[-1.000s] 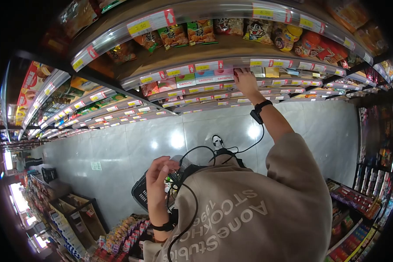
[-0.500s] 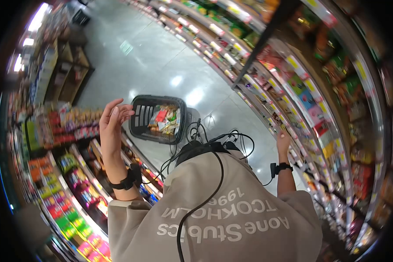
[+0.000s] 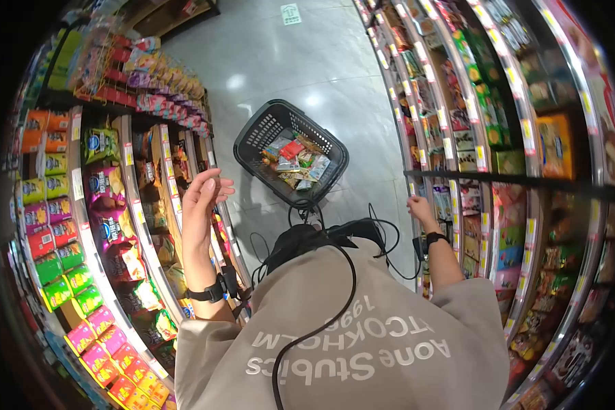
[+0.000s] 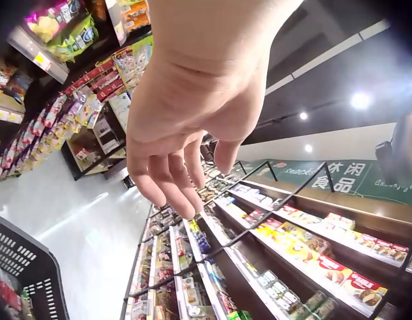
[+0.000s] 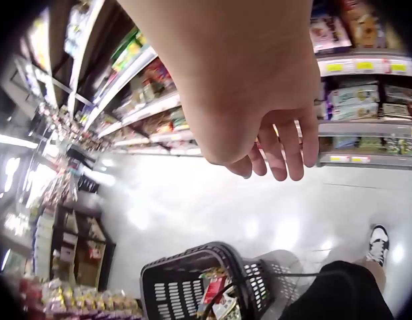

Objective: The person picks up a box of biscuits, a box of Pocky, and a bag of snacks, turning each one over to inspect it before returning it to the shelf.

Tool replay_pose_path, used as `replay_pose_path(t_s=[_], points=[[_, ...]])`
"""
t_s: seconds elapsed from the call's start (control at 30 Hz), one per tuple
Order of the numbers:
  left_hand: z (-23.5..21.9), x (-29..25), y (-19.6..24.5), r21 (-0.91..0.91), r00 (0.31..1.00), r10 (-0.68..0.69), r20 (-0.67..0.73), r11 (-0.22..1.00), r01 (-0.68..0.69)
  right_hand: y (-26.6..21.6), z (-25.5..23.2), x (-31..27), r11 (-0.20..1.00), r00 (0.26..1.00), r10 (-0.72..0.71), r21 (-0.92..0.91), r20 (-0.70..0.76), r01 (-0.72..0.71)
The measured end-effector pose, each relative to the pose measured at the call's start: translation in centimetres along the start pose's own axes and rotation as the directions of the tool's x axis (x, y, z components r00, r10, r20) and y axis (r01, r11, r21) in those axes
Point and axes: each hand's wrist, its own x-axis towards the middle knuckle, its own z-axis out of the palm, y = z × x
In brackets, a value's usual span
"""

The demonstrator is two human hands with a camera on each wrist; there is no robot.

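My left hand (image 3: 203, 196) is held up in front of the left snack shelves, its fingers loosely bent with nothing in them. The left wrist view shows the same hand (image 4: 192, 127) hanging relaxed over the aisle. My right hand (image 3: 424, 210) is beside the right-hand shelves, fingers slack. Nothing shows in the right hand (image 5: 266, 127) in the right wrist view either. Between and ahead of both hands, a black shopping basket (image 3: 270, 123) stands on the floor. Several snack packets (image 3: 297, 160) lie inside it, one of them red.
Shelves of bagged snacks (image 3: 106, 184) line the left side. Price-tagged shelves (image 3: 485, 123) run along the right, crossed by a dark post (image 3: 499, 179). A grey tiled floor (image 3: 307, 61) lies between. Black cables (image 3: 352, 273) hang over the shirt and legs.
My right hand has come away from the boxes on the shelf and drawn back beside the body. The view has turned along the aisle, bringing the basket ahead. The left hand stays raised.
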Motion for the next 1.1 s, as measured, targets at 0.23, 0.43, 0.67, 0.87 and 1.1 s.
replay_pose_path(t_s=[0.23,0.43,0.67,0.87,1.1], points=[[-5.0,1.1,-4.3,-0.05,0.979,-0.143,-0.148,0.989,0.137,-19.3,10.5,4.8,0.867,0.913,-0.229,-0.355,0.338,0.349],[-4.9,-1.0,-10.6,-0.081,0.846,-0.412,-0.338,0.908,0.41,-23.9,23.3,11.5,0.738,0.757,-0.196,-0.415,0.623,0.532],[-0.9,-3.7,-19.7,-0.207,0.63,-0.631,-0.453,0.762,0.614,-20.8,38.7,22.0,0.479,0.677,-0.107,-0.559,0.728,0.677],[0.9,-5.5,-27.7,-0.424,0.407,-0.773,-0.488,0.617,0.663,-19.2,52.3,28.8,0.174,0.649,-0.148,-0.626,0.746,0.76],[1.7,-9.0,-31.6,-0.549,0.267,-0.832,-0.486,0.528,0.648,-16.1,60.7,32.2,0.005,0.526,-0.349,-0.56,0.776,0.829]])
